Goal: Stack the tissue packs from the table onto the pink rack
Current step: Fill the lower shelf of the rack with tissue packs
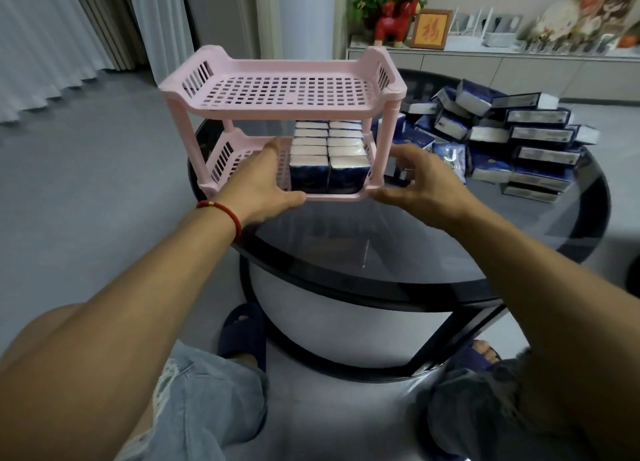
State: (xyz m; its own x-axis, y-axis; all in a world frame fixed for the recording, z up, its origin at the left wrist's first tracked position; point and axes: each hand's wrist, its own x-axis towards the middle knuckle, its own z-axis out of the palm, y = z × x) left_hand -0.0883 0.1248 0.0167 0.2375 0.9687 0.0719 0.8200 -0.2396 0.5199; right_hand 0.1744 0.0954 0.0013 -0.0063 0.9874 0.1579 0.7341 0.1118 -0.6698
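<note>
On lower shelf [242,156], packs [329,156] lengthwise rearward.

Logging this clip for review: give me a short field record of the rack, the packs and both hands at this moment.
rack: pink rack, two tiers, on the round dark table
top tier: empty
bottom tier: stacked packs in two columns, right side; left side bare
loose packs: pile of tissue packs on the table, right of the rack
left hand: left hand on bottom tier's front edge, beside the stack
right hand: right hand at front right corner, fingers open, holding no pack
</note>
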